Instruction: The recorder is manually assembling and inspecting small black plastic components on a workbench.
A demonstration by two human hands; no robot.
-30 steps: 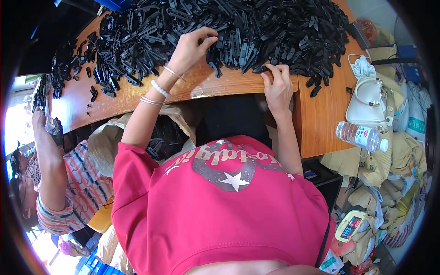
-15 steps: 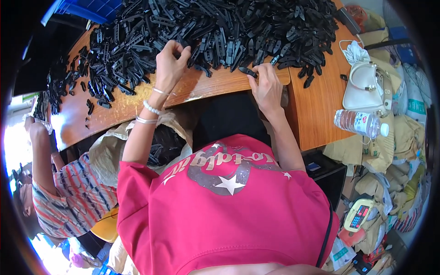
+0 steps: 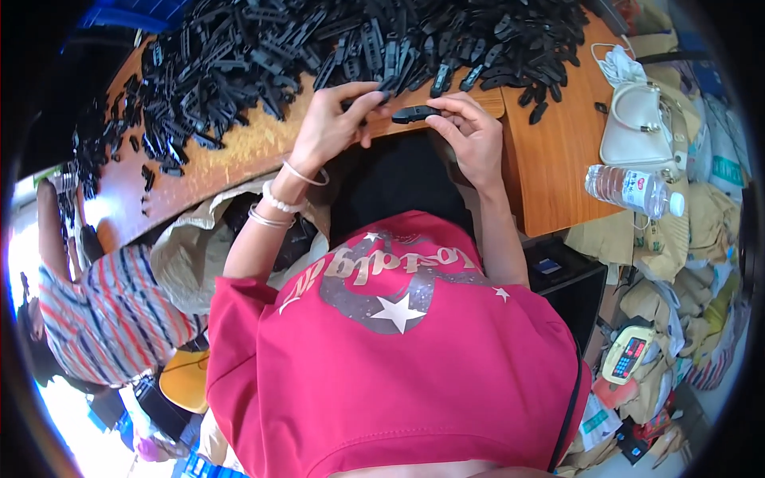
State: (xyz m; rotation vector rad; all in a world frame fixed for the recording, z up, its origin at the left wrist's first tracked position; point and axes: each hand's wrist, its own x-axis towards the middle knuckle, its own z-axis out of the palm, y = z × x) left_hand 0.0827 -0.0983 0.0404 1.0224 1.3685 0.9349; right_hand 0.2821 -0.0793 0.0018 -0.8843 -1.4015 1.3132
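Step in hand, as judged: one black part (image 3: 415,114) is being presented between both hands, singled out from the pile (image 3: 351,36). It is pinched at its right end between thumb and fingers of the right hand (image 3: 472,142). The left hand (image 3: 331,123) is curled just beside the part's free end; a dark sliver shows at its fingertips, but whether that is gripped or lies behind cannot be told. The part is held over the front edge of the worktop (image 3: 255,145), left of the seam with the right-hand section (image 3: 558,151); any contact with the wood cannot be made out. Long axis runs roughly along the front edge, left end tilted slightly nearer the body; the tapered tip is pointed left, toward the left hand. Next move probably calls for that axis to be kept steady and the free tip left uncovered.
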